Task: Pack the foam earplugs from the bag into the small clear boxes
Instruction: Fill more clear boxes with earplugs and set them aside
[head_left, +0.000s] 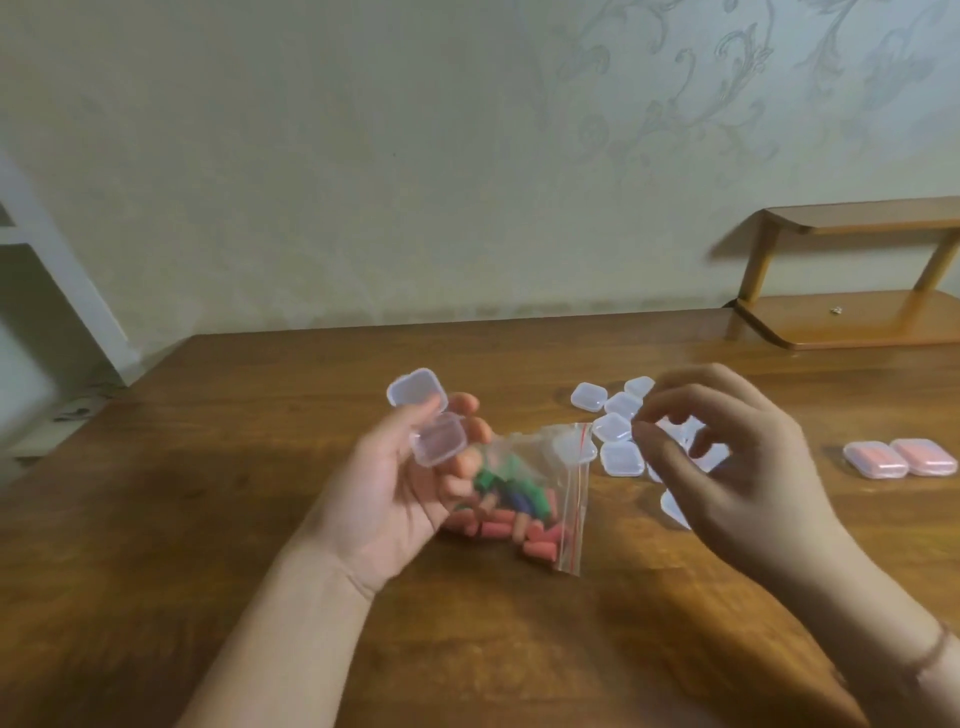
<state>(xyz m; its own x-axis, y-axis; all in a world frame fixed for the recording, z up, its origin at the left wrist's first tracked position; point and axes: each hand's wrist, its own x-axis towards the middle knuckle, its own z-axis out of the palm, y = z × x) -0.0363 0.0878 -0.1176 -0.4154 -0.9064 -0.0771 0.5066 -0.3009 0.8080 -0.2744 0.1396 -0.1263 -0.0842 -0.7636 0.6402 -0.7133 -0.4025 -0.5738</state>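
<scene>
Holding an open clear box (427, 423) lid-up, left hand (400, 493) fingers curled round it, ready for filling; right hand (727, 467) fingers loosely curled, empty. Earplug bag (524, 499) at 6 o'clock w/ mouth facing up.

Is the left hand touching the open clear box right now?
Touching. The head view shows the left hand fingers curled round the open clear box.

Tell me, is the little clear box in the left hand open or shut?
Open. The small clear box in the left hand has its hinged lid swung up and back; the tray looks empty.
</scene>
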